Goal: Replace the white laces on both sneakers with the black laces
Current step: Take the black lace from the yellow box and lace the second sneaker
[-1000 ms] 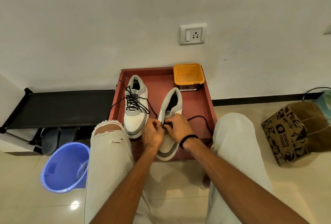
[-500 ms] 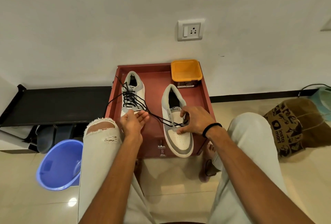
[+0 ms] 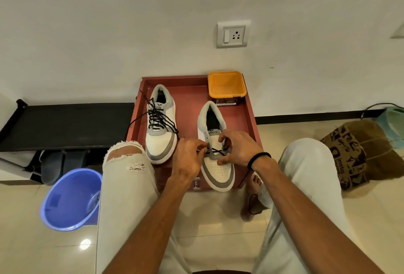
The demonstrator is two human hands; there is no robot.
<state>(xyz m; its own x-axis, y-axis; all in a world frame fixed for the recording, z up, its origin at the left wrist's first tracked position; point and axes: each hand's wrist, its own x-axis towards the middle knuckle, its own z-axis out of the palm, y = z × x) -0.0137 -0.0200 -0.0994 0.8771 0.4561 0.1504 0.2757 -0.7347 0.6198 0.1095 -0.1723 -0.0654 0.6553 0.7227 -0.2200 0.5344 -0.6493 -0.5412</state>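
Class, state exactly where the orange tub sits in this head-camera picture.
The orange tub sits in the far right corner of the red tray, against the wall below the wall socket, just beyond the right sneaker.

Bright, even indoor light; a ceiling lamp glares off the glossy floor (image 3: 85, 244) beside the blue bucket (image 3: 70, 199); wide-angle bending at the edges.
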